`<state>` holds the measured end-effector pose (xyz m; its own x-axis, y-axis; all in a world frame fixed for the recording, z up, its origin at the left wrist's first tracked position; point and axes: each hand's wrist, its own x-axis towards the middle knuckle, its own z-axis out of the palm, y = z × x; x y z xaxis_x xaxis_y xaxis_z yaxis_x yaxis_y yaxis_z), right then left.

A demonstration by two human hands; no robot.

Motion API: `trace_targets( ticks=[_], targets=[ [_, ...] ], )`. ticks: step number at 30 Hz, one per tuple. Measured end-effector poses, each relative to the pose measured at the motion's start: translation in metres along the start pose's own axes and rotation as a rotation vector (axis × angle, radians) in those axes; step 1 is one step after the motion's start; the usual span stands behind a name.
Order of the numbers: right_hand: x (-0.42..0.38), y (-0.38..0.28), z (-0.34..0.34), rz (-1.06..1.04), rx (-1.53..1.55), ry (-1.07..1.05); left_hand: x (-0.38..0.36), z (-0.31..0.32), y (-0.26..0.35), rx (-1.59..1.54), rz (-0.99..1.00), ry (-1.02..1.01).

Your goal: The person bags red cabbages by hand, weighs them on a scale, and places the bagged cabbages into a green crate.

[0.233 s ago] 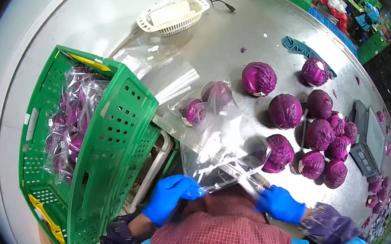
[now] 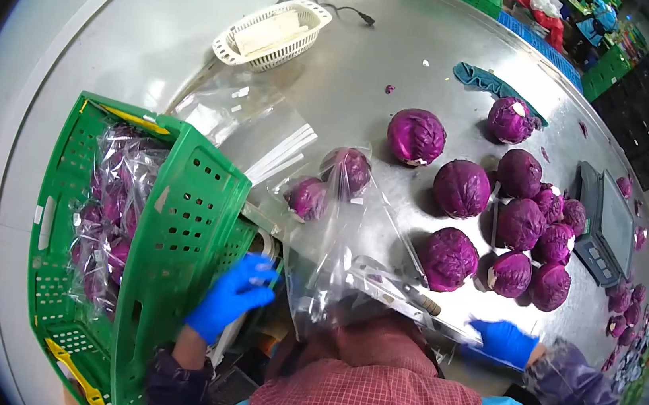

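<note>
My left hand [image 2: 232, 296] in a blue glove is off the bag, beside the green crate, its fingers apart and nothing in them. A clear plastic bag [image 2: 326, 271] lies at the table's near edge, its front part hanging over it. Two red cabbages, one at the back [image 2: 346, 171] and one at the left [image 2: 306, 199], show through the plastic. A knife with a wooden handle [image 2: 421, 300] rests at the edge beside the bag. My right hand [image 2: 502, 341], also gloved, is right of the handle, apart from it, fingers extended and slightly blurred, holding nothing visible.
A green crate [image 2: 187, 211] with bagged cabbages stands at left. Several loose red cabbages [image 2: 460, 188] sit on the metal table [image 2: 364, 67], near a scale [image 2: 606, 226]. Farther back are a white basket [image 2: 272, 32], flat bags [image 2: 268, 136] and a teal cloth [image 2: 490, 81].
My left hand has let go of the bag and moved left and up. My right hand has moved right, away from the knife, which now lies at the edge. The bag's front has sagged.
</note>
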<state>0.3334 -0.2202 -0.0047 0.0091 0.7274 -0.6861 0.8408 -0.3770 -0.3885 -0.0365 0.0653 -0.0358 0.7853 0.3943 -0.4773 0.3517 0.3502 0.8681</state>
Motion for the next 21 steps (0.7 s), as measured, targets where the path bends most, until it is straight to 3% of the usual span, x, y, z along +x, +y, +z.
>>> trace_targets(
  ticks=[1,2,3,5,10,12,14,15,16,18,19,21],
  targets=[
    [0.027,-0.029,-0.032,-0.124,0.030,0.411,0.011,-0.003,-0.010,0.235,0.148,0.325],
    [0.045,-0.042,-0.060,-0.211,0.032,0.563,0.020,-0.004,-0.015,0.464,0.298,0.654],
    [0.063,-0.056,-0.082,-0.250,-0.078,0.642,0.027,0.002,-0.012,0.467,0.308,0.657],
    [0.102,-0.068,-0.106,-0.378,-0.302,0.781,0.045,0.019,-0.006,1.063,0.422,0.593],
    [0.194,-0.077,-0.088,-0.731,-0.810,0.822,0.069,0.019,0.001,1.328,0.597,0.399],
    [0.221,-0.080,-0.090,-0.812,-0.373,0.717,0.072,0.010,0.005,1.356,0.610,0.331],
    [0.224,-0.087,-0.109,-0.675,0.471,0.789,0.079,-0.005,0.018,-0.420,0.469,0.171],
    [0.206,-0.099,-0.141,-0.737,0.526,0.777,0.076,-0.012,0.048,0.105,0.586,0.394],
    [0.206,-0.105,-0.151,-0.764,0.763,0.693,0.065,-0.018,0.078,0.104,0.590,0.400],
    [0.171,-0.139,-0.173,-0.823,0.996,0.675,0.049,-0.029,0.124,0.823,0.379,0.564],
    [0.175,-0.140,-0.175,-0.827,0.990,0.672,0.058,-0.034,0.125,0.819,0.382,0.570],
    [0.185,-0.144,-0.178,-0.630,1.201,0.543,0.073,-0.041,0.122,-0.021,0.459,0.434]
  ],
)
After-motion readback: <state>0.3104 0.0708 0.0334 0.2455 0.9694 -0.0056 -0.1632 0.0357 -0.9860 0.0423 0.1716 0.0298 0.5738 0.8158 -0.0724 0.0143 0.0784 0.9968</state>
